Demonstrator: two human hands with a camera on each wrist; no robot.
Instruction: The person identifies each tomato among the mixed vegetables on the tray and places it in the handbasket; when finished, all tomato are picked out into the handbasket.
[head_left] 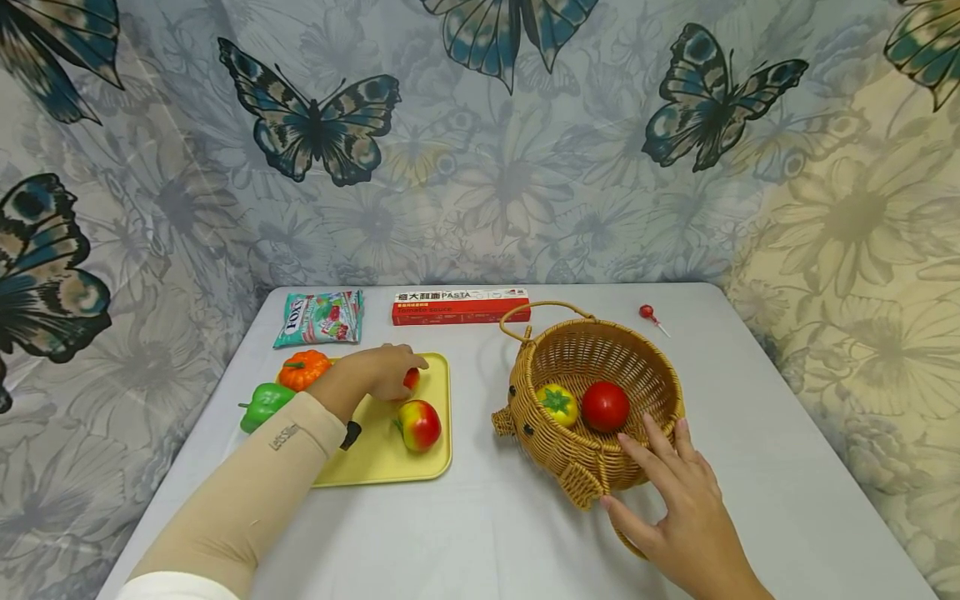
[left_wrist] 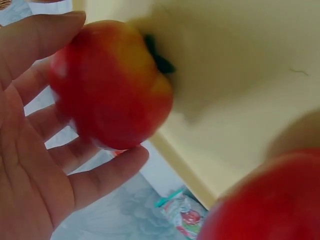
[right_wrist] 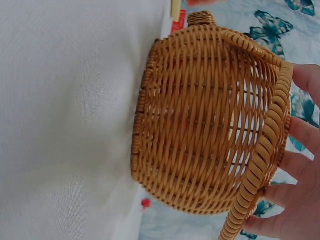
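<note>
Here, left fingers round an apple, leaf towards tray, right fingers spread at basket.

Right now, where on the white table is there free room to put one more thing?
The table is bare between the yellow tray and the wicker basket, and right of the basket, in front of the lollipop. Crowded: the tray's left side, with orange vegetable, green pepper and left sleeve.
</note>
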